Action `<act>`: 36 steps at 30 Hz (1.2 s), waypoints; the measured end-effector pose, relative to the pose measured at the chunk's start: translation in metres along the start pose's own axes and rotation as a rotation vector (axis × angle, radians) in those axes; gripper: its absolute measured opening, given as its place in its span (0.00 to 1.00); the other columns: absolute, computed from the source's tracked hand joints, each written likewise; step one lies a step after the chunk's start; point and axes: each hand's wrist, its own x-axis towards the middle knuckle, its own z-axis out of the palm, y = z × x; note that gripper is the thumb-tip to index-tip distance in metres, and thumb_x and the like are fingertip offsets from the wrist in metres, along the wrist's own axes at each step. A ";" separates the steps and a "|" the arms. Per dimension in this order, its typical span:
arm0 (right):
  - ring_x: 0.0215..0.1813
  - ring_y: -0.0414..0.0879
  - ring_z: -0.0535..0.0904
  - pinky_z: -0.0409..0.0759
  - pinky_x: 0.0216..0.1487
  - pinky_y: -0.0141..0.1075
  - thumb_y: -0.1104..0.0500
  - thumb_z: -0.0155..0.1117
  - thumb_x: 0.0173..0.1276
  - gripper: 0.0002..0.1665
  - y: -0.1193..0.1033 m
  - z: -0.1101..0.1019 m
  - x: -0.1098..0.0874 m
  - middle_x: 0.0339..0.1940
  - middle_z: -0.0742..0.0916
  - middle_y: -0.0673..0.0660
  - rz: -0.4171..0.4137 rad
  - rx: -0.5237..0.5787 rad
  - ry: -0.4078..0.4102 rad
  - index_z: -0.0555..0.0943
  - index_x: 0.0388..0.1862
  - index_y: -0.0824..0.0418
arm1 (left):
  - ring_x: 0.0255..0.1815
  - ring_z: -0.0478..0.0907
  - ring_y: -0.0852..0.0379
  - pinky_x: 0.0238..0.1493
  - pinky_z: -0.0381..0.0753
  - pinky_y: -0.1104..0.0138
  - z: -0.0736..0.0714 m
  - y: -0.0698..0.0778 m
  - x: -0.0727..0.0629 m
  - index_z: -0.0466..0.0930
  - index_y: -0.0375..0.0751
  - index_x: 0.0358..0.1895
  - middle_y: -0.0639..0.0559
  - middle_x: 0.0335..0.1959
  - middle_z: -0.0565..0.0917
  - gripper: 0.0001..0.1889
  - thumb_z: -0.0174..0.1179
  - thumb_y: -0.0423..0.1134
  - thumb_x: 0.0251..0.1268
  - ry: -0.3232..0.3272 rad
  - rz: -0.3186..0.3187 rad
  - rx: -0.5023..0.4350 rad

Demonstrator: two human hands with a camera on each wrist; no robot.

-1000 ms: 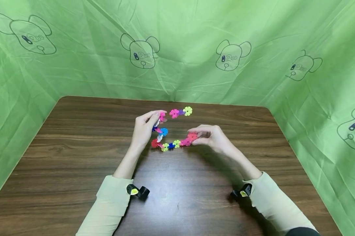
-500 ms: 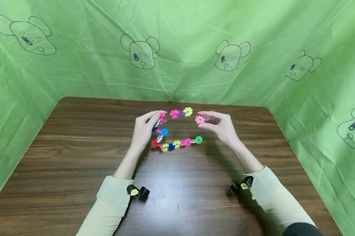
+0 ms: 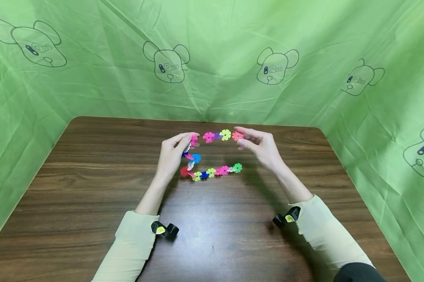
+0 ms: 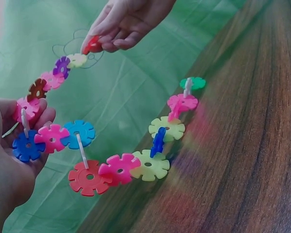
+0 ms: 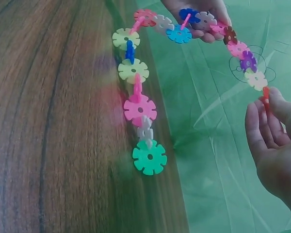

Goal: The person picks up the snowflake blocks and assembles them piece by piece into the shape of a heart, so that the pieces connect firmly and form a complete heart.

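A chain of interlocking plastic flower discs bends in a C shape, open to the right in the head view. My left hand (image 3: 171, 153) grips the chain on its left side, around a pink disc (image 4: 26, 109) and a blue disc (image 4: 28, 145). Between the thumb and fingers of my right hand (image 3: 264, 147) is a single red disc (image 3: 237, 136). Its edge meets the pale yellow disc (image 3: 226, 135) at the chain's upper end. A purple disc (image 5: 248, 61) joins that yellow one. The lower end finishes in a green disc (image 5: 150, 158).
Under the chain is a dark wood-grain table (image 3: 92, 203). Behind and beside it hangs a green cloth (image 3: 219, 94) printed with bear-like heads. Small black cameras (image 3: 170, 231) sit on both sleeve cuffs.
My right hand has risen with the red disc from beside the chain's lower end, uncovering the green disc, to the yellow disc at the upper end. My left hand keeps its place.
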 end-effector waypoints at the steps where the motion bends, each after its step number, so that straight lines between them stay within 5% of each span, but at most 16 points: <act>1: 0.34 0.40 0.89 0.86 0.48 0.31 0.59 0.70 0.72 0.24 0.000 0.000 0.001 0.40 0.91 0.45 0.001 0.003 -0.004 0.82 0.66 0.56 | 0.39 0.86 0.62 0.39 0.82 0.71 0.000 0.000 0.000 0.88 0.42 0.54 0.37 0.45 0.89 0.16 0.55 0.46 0.80 -0.004 0.002 -0.002; 13: 0.40 0.41 0.89 0.88 0.51 0.38 0.60 0.62 0.78 0.23 0.003 0.000 0.004 0.44 0.90 0.47 0.053 0.138 -0.107 0.79 0.69 0.61 | 0.40 0.88 0.62 0.35 0.83 0.71 0.001 0.000 0.000 0.88 0.42 0.54 0.38 0.44 0.90 0.16 0.54 0.45 0.80 -0.028 0.011 -0.013; 21: 0.46 0.46 0.91 0.88 0.54 0.41 0.55 0.55 0.82 0.24 0.005 0.001 0.005 0.57 0.87 0.70 0.042 0.171 -0.168 0.76 0.73 0.58 | 0.43 0.89 0.60 0.35 0.84 0.69 0.002 0.001 -0.001 0.87 0.43 0.56 0.36 0.48 0.89 0.16 0.53 0.46 0.81 -0.059 0.003 -0.024; 25: 0.47 0.48 0.91 0.87 0.55 0.44 0.55 0.54 0.83 0.24 0.007 0.002 0.005 0.58 0.88 0.64 0.016 0.173 -0.165 0.76 0.72 0.59 | 0.42 0.88 0.61 0.40 0.87 0.64 0.002 0.001 0.000 0.86 0.44 0.58 0.36 0.48 0.88 0.17 0.52 0.47 0.82 -0.084 0.003 -0.016; 29: 0.48 0.48 0.91 0.88 0.55 0.44 0.57 0.54 0.82 0.23 0.007 0.003 0.005 0.57 0.89 0.60 -0.007 0.157 -0.157 0.76 0.72 0.61 | 0.38 0.86 0.59 0.43 0.87 0.64 0.001 0.002 0.001 0.85 0.45 0.58 0.39 0.46 0.86 0.16 0.52 0.47 0.82 -0.118 0.015 0.026; 36: 0.45 0.47 0.92 0.87 0.56 0.42 0.58 0.56 0.81 0.22 0.005 0.005 0.005 0.57 0.87 0.69 -0.013 0.118 -0.168 0.78 0.70 0.61 | 0.33 0.81 0.52 0.39 0.82 0.68 -0.002 0.008 0.006 0.85 0.55 0.59 0.43 0.45 0.88 0.15 0.58 0.51 0.77 -0.177 0.007 0.189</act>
